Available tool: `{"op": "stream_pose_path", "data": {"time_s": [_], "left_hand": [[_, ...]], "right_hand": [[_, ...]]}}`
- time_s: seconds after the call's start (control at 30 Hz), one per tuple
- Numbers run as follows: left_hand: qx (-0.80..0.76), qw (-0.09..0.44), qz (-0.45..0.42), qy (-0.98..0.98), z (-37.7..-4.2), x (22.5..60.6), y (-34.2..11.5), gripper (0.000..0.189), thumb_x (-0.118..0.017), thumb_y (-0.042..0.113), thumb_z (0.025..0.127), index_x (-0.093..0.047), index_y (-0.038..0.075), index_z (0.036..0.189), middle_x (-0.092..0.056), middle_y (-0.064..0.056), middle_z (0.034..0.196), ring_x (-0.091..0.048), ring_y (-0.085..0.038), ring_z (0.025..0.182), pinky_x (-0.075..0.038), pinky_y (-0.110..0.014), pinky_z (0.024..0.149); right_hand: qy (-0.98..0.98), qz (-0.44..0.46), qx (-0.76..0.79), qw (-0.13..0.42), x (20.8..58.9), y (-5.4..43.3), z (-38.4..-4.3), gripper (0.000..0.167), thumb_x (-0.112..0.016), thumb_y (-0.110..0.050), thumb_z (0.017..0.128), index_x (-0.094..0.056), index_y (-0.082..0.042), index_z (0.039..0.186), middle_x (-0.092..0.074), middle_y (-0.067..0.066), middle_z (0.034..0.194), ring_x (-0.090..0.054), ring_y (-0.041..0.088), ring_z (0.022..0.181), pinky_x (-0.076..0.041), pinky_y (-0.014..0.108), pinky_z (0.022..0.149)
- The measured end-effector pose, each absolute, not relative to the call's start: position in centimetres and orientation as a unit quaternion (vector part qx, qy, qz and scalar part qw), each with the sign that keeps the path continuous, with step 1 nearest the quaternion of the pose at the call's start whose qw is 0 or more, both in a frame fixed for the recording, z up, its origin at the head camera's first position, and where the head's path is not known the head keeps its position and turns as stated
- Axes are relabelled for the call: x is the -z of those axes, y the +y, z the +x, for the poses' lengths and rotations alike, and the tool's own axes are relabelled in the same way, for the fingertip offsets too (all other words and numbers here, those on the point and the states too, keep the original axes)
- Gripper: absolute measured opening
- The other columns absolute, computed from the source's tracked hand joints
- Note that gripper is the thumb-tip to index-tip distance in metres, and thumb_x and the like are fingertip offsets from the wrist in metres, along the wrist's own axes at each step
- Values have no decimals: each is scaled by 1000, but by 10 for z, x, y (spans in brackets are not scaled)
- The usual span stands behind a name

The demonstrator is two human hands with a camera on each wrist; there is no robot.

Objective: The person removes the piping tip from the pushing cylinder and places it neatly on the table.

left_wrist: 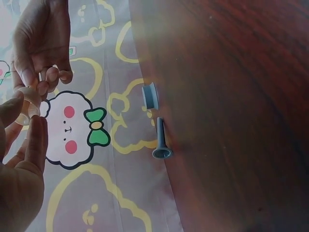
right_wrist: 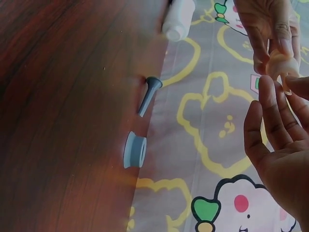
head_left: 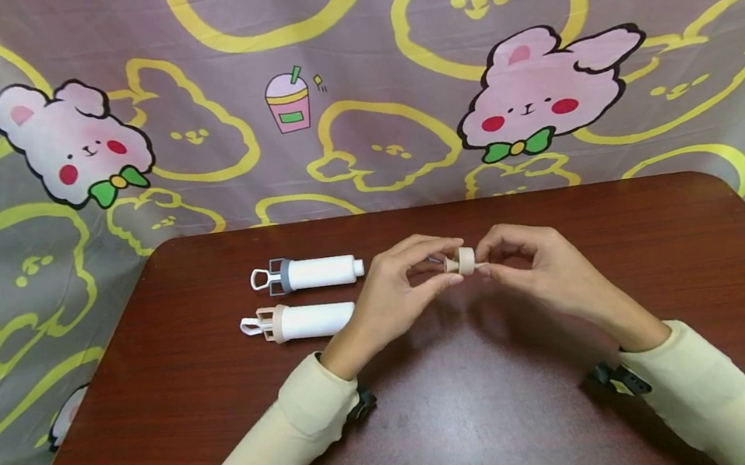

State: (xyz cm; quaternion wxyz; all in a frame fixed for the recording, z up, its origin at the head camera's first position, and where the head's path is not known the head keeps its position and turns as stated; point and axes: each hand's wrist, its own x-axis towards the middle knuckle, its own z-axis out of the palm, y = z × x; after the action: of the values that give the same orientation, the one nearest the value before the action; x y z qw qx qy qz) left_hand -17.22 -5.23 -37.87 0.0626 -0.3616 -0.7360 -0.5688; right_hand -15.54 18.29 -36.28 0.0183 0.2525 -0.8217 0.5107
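Note:
Over the back half of the table, my left hand [head_left: 390,285] pinches a small beige ring-shaped cap [head_left: 466,260] with a beige funnel-like piece [head_left: 450,264] set through it. From the other side, the thumb and fingertips of my right hand [head_left: 549,264] pinch the funnel's thin stem. The fingers partly cover both pieces, so how deep the stem sits cannot be told. Apart from the hands, a grey ring-shaped cap [left_wrist: 150,97] and a grey funnel-like piece [left_wrist: 161,140] are on the table, the funnel with its wide mouth towards the left.
Left of my left hand lie two white syringe-like tubes with loop handles, one with a grey collar [head_left: 321,272] and one with a beige collar [head_left: 317,321]. The tabletop [head_left: 177,415] is dark reddish wood. A patterned cloth [head_left: 379,67] hangs behind its back edge.

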Motion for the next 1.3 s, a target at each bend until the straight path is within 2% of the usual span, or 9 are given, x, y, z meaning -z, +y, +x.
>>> {"op": "stream_pose_path", "data": {"time_s": [0.27, 0.47, 0.7, 0.87, 1.03, 1.3], "left_hand": [[579, 51, -350, -735, -171, 378, -53, 38, -80, 0, 89, -72, -3, 126, -73, -15, 118, -75, -24, 100, -60, -27, 91], [587, 42, -335, -736, -169, 377, -53, 38, -80, 0, 89, -73, -1, 127, -73, -14, 118, -75, -26, 100, -60, -27, 92], [598, 31, -316, -736, -167, 377, -52, 37, -80, 1, 89, -72, -2, 126, -73, -15, 118, -75, -30, 101, -60, -27, 93], [601, 28, -309, -737, -167, 376, -51, 38, -80, 1, 90, -73, -2, 126, -73, -15, 117, -75, -30, 101, -60, -27, 92], [609, 19, -302, -733, -168, 377, -50, 38, -80, 0, 90, -72, -4, 127, -73, -17, 116, -75, -33, 102, -60, -27, 92], [610, 13, -280, -741, -167, 376, -48, 38, -81, 1, 88, -73, 1, 125, -75, -15, 114, -74, -22, 102, -61, -27, 91]], "right_hand": [[-826, 233, -514, 14, 362, 183, -153, 14, -73, -5, 97, -72, -17, 104, -71, 5, 98, -70, 19, 88, -54, 21, 81], [-823, 234, -518, 26, 362, 183, -153, 15, -75, -5, 96, -72, -16, 105, -71, 1, 99, -69, 16, 89, -53, 22, 81], [-807, 253, -531, 47, 364, 181, -154, 20, -76, 0, 92, -72, -13, 107, -69, -1, 104, -68, 13, 95, -55, 21, 87], [-791, 271, -545, 54, 364, 179, -155, 24, -76, 5, 90, -72, -10, 109, -68, 3, 107, -67, 14, 99, -55, 23, 90], [-791, 271, -545, 58, 364, 178, -155, 29, -77, 8, 89, -70, -9, 111, -67, 5, 110, -66, 14, 98, -55, 23, 87], [-795, 259, -546, 51, 364, 177, -155, 35, -79, 6, 88, -66, -7, 117, -65, 2, 113, -67, 14, 97, -55, 20, 87]]}}
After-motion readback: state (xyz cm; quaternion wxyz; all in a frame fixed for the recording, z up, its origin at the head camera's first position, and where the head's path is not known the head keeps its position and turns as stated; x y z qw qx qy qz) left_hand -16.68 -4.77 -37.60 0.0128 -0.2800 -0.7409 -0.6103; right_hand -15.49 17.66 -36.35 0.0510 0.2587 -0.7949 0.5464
